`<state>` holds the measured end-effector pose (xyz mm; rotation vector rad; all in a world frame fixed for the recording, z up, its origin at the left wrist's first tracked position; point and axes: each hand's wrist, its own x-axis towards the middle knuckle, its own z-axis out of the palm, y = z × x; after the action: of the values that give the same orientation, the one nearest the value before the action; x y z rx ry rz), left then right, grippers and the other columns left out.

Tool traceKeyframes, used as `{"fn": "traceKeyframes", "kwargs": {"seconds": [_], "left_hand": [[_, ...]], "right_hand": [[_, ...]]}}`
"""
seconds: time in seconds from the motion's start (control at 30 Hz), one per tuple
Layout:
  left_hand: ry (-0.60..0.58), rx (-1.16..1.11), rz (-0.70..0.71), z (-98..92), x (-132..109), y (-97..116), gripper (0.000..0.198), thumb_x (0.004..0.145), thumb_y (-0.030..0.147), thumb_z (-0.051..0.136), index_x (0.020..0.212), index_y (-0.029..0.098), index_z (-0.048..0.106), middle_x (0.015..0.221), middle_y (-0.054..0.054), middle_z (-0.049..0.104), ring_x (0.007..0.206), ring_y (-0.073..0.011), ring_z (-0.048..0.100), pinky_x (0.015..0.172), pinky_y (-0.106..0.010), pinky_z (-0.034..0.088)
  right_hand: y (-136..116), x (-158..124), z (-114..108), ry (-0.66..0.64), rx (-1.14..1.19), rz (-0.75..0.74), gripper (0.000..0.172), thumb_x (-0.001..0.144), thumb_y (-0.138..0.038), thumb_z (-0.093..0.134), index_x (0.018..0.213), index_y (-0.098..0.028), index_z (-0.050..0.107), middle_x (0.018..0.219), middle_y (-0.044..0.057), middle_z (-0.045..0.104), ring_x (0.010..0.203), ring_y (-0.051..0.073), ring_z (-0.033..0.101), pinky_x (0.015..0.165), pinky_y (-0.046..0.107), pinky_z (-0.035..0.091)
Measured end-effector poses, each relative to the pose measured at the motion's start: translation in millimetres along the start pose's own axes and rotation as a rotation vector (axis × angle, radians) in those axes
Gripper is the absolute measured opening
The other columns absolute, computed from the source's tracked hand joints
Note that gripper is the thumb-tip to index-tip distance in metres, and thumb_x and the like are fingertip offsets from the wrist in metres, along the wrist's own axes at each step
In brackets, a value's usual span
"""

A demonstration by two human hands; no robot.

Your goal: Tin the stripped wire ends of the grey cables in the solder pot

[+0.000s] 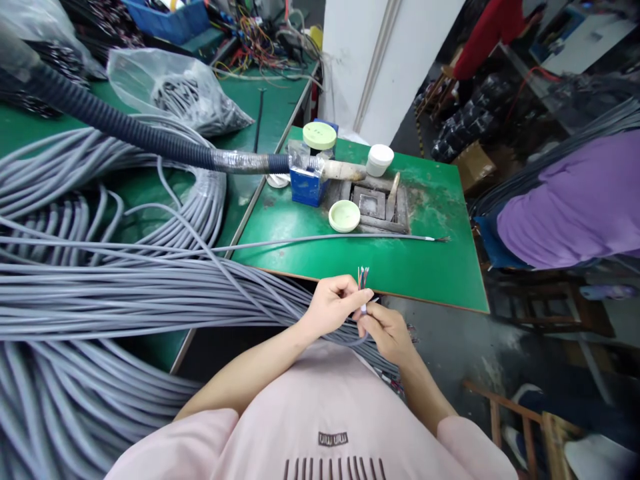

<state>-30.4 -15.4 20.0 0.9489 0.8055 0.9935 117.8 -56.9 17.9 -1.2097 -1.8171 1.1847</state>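
Observation:
Close to my body, at the front edge of the green table, my left hand [336,303] pinches the stripped end of a grey cable. Its thin coloured wires [363,277] fan upward above my fingers. Just below, my right hand [385,328] grips the same cable near its white-wrapped end [363,309]. The grey cable [357,342] curves away under my hands into a thick bundle of grey cables [150,293] on the left. Another grey cable [320,237] lies across the table, its bare wire ends pointing right.
A solder pot [370,203] is set into the green table [430,273], beside a pale green dish [345,216] and white tub [380,160]. A ribbed extraction hose [150,140] crosses above coiled cables. On the right sits a person in purple [575,200].

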Motion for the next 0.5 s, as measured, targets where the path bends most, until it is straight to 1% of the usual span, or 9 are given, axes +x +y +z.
{"fn": "traceKeyframes", "kwargs": {"seconds": [0.1,0.23,0.3,0.4,0.5], "left_hand": [[-0.014,-0.025,-0.019,0.2,0.7,0.4,0.041,0.075,0.042,0.069,0.054,0.015,0.047,0.047,0.002,0.055,0.041,-0.0070,0.048,0.042,-0.019,0.036],[-0.011,-0.049,-0.014,-1.1,4.0,-1.8,0.039,0.076,0.043,0.068,0.056,0.014,0.050,0.051,0.002,0.055,0.045,-0.0056,0.048,0.046,-0.018,0.038],[0.031,-0.078,0.013,-2.5,5.8,-3.7,0.033,0.075,0.041,0.070,0.063,0.015,0.054,0.053,0.004,0.054,0.047,-0.0050,0.047,0.049,-0.017,0.039],[0.139,-0.120,0.072,-5.2,7.1,-6.3,0.026,0.072,0.037,0.073,0.077,0.016,0.058,0.058,0.006,0.053,0.049,-0.0040,0.045,0.051,-0.016,0.039],[0.213,-0.121,0.114,-6.9,6.3,-7.4,0.025,0.073,0.035,0.072,0.076,0.016,0.057,0.059,0.005,0.054,0.050,-0.0042,0.045,0.051,-0.016,0.039]], "right_hand": [[0.8,-0.7,-0.4,0.007,0.020,0.007,0.022,0.092,-0.021,0.042,0.075,-0.019,0.056,0.058,-0.004,0.057,0.053,0.008,0.051,0.057,0.021,0.039],[2.8,-1.0,-1.0,0.073,0.010,0.038,0.025,0.091,-0.022,0.044,0.068,-0.019,0.053,0.058,-0.004,0.056,0.055,0.008,0.051,0.058,0.021,0.039],[3.1,-1.0,-0.6,0.091,0.007,0.051,0.026,0.091,-0.023,0.046,0.066,-0.019,0.053,0.058,-0.004,0.055,0.054,0.008,0.050,0.057,0.021,0.038],[2.8,-1.4,0.9,0.108,0.018,0.065,0.024,0.090,-0.022,0.046,0.068,-0.019,0.054,0.058,-0.005,0.055,0.053,0.007,0.050,0.057,0.021,0.038],[2.5,-1.7,2.4,0.124,0.032,0.087,0.023,0.090,-0.021,0.046,0.070,-0.019,0.055,0.057,-0.005,0.055,0.053,0.007,0.049,0.057,0.020,0.037]]}}
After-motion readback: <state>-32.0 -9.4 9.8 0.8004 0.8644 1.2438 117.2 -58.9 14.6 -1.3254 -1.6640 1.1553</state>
